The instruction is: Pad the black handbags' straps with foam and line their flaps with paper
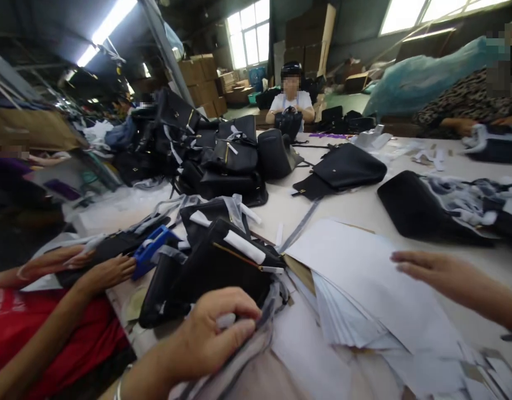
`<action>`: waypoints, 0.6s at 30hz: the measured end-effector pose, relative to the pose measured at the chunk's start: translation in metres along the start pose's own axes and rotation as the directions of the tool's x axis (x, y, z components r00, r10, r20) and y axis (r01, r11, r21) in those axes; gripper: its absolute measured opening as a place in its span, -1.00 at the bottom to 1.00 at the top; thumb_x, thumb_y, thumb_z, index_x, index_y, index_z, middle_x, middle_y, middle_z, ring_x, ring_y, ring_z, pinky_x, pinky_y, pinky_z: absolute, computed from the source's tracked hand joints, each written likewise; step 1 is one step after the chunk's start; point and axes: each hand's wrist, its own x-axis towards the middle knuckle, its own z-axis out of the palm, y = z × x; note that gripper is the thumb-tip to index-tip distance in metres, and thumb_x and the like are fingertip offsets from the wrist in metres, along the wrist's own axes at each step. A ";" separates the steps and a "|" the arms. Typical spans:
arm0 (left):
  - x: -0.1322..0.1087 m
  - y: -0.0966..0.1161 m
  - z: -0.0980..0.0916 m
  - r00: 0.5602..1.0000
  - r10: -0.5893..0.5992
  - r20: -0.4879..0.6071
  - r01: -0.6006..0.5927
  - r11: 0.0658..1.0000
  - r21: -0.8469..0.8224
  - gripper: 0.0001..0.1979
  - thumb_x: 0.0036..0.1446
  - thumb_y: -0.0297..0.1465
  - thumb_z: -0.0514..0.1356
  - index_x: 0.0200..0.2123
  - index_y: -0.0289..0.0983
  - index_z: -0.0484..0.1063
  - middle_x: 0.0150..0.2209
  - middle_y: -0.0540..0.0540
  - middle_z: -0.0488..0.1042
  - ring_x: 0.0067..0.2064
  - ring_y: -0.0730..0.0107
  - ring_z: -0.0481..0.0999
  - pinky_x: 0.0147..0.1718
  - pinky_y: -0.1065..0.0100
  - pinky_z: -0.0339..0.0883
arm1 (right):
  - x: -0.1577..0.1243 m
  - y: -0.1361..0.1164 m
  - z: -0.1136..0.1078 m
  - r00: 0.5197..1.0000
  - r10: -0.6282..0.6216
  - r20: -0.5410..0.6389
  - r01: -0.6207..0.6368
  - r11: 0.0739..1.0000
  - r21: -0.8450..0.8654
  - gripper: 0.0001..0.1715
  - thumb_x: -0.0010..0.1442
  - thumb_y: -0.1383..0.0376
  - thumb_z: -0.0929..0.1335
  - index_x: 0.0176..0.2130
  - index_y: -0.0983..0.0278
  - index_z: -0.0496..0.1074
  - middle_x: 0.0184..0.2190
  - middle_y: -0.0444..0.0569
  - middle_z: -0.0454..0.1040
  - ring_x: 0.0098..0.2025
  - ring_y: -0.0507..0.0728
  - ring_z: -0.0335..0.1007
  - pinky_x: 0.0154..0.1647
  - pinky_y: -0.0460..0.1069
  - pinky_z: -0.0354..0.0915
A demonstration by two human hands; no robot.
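Observation:
My left hand [216,328] is curled in front of a black bag [235,272], thumb and fingers close together. A small whitish bit shows inside its curl, and what it grips cannot be made out. Clear plastic-wrapped straps [256,344] lie beneath and beside it. The bag has a gold zipper and white paper wrapped around parts of it. On the right, my right hand [431,269] stretches its fingers out at the edge of a fanned stack of white paper sheets [343,266], slightly blurred, with nothing in it.
A co-worker's hands [101,275] are at the left by a blue tape dispenser [151,250]. Black bags [226,144] are piled at the back left. Another bag [347,166] lies mid-table, and a stuffed one [418,205] at right. Two people sit across the table.

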 end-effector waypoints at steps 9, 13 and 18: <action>0.083 -0.127 -0.147 0.959 -0.053 -0.279 0.089 0.989 0.118 -0.15 0.00 0.05 0.26 0.27 -0.30 0.28 0.19 -0.30 0.41 0.22 -0.06 0.39 0.18 0.04 0.26 | -0.208 -0.209 0.245 0.773 -0.025 0.633 -0.519 0.549 0.655 -0.20 -0.02 -0.12 0.51 0.04 0.31 0.43 -0.06 0.18 0.54 -0.18 0.19 0.54 -0.23 0.02 0.39; 0.122 -0.159 -0.155 0.999 0.000 -0.040 0.005 0.992 0.130 -0.19 -0.07 0.12 0.27 0.18 -0.22 0.43 0.19 -0.22 0.44 0.21 -0.09 0.39 0.24 0.07 0.18 | -0.196 -0.212 0.354 0.742 -0.132 0.657 -0.616 0.251 0.747 -0.16 -0.11 -0.26 0.50 -0.18 0.39 0.45 -0.21 0.21 0.59 -0.26 0.17 0.56 -0.25 -0.03 0.35; 0.129 -0.165 -0.145 0.989 0.100 -0.108 -0.093 0.993 0.068 -0.23 -0.07 0.25 0.13 -0.14 -0.29 0.61 -0.06 -0.22 0.60 0.05 -0.07 0.52 0.13 0.14 0.28 | -0.168 -0.232 0.406 0.704 -0.136 0.697 -0.708 -0.047 0.705 -0.14 0.13 -0.37 0.22 -0.22 0.37 0.42 -0.18 0.21 0.56 -0.25 0.20 0.57 -0.24 0.03 0.39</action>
